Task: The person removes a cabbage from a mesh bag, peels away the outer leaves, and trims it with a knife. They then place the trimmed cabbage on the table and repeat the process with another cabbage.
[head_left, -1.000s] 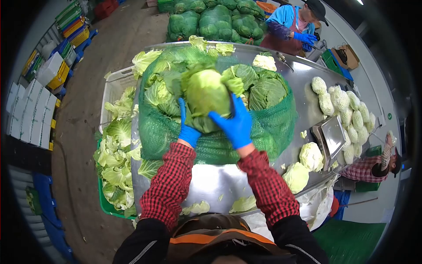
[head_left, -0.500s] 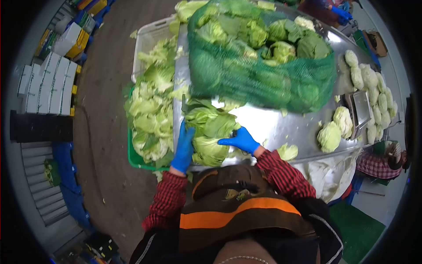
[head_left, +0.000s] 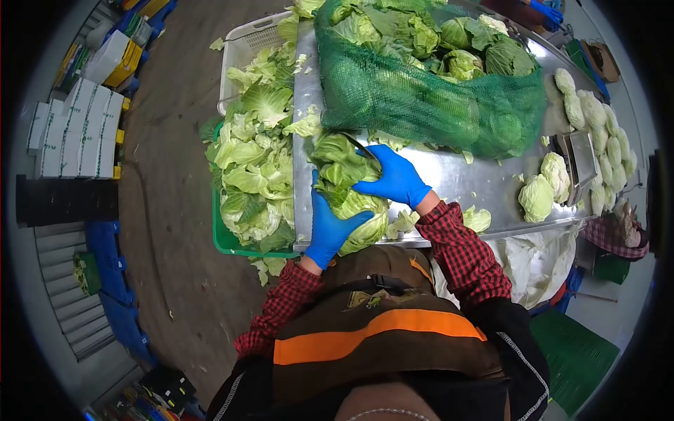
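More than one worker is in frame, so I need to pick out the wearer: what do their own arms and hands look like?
The left hand and right hand wear bright-blue gloves. The lower sleeves are red-and-black check; the upper sleeves are black, pale-lined.

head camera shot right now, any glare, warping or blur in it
Head view: pale glare on the metal table, below the green net bag; head view: strong wide-angle curving, corners falling to black; head view: left hand and right hand look fairly sharp.
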### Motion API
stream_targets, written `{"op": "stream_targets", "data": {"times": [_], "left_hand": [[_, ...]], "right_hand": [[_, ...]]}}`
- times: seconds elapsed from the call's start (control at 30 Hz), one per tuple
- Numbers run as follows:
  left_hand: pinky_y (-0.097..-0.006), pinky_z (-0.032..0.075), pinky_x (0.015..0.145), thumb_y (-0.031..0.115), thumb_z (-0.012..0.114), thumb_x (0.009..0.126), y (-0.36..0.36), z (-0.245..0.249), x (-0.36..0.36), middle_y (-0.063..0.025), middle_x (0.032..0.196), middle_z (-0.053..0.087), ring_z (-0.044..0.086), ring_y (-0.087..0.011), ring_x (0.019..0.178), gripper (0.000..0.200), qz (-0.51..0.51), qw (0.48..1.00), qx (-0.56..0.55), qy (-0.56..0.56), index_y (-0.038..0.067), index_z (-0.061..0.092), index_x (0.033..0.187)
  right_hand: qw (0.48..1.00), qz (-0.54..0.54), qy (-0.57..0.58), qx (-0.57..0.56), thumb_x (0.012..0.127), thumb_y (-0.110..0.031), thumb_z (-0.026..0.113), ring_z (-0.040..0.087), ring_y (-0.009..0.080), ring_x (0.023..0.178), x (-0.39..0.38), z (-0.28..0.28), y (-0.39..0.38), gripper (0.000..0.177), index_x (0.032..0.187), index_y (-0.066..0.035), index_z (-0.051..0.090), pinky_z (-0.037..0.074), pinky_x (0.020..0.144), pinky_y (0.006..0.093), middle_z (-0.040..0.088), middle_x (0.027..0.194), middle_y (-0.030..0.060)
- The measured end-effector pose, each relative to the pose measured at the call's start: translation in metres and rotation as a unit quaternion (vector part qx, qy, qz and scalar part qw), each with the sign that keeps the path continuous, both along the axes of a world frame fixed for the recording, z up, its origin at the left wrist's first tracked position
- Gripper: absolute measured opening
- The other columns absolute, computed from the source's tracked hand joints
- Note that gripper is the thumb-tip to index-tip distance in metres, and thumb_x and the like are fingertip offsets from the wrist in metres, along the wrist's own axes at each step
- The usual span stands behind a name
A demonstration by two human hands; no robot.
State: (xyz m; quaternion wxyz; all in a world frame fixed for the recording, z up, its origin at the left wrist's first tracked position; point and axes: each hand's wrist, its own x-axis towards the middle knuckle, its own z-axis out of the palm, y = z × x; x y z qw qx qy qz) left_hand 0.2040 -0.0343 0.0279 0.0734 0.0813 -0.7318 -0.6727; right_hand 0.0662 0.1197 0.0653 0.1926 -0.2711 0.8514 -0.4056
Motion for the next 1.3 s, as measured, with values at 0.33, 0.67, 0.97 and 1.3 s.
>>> {"op": "stream_targets", "data": {"times": [0.33, 0.67, 0.97, 1.3], "left_hand": [[-0.0407, 0.016, 0.12, 0.022, 0.083, 0.078, 0.003, 0.027, -0.026, -0.023, 0.16, 0.011, 0.014, -0.0322, 0.148, 0.111, 0.063, 0.972, -0.221, -0.039, -0.003, 0.006, 0.154], [-0.0424, 0.021, 0.118, 0.015, 0.073, 0.087, -0.02, -0.011, 0.006, -0.0203, 0.156, 0.029, 0.025, -0.032, 0.145, 0.073, 0.06, 0.996, -0.071, -0.002, -0.001, 0.035, 0.147], [-0.0493, 0.027, 0.113, 0.017, 0.071, 0.085, -0.033, -0.01, 0.002, -0.0209, 0.148, 0.038, 0.035, -0.0394, 0.137, 0.065, 0.074, 0.978, -0.174, 0.091, -0.002, 0.042, 0.14], [-0.0561, 0.03, 0.107, 0.033, 0.08, 0.078, 0.01, 0.022, -0.031, -0.0224, 0.139, 0.045, 0.037, -0.0457, 0.131, 0.056, -0.004, 0.914, -0.396, 0.088, 0.004, 0.059, 0.121]], "right_hand": [[0.973, -0.034, 0.152, 0.169, 0.082, -0.036, 0.066, 0.068, 0.0372, 0.083, -0.033, -0.012, -0.037, 0.04, 0.106, -0.006, 0.059, 0.053, 0.07, 0.048, 0.068, 0.086, 0.0194], [0.907, -0.252, -0.314, -0.125, 0.079, -0.034, 0.081, 0.066, 0.0216, 0.097, -0.028, -0.152, 0.057, 0.063, 0.125, 0.005, 0.059, 0.052, 0.089, 0.0368, 0.069, 0.111, 0.0129], [0.902, -0.334, -0.243, 0.128, 0.078, -0.03, 0.08, 0.066, 0.0184, 0.074, 0.083, -0.08, 0.175, 0.056, 0.114, 0.006, 0.058, 0.055, 0.065, 0.031, 0.067, 0.092, 0.0105], [0.941, -0.3, -0.136, -0.074, 0.094, -0.026, 0.061, 0.069, 0.0281, 0.084, 0.118, -0.006, 0.105, 0.041, 0.131, -0.01, 0.057, 0.053, 0.074, 0.0379, 0.07, 0.095, 0.0138]]}}
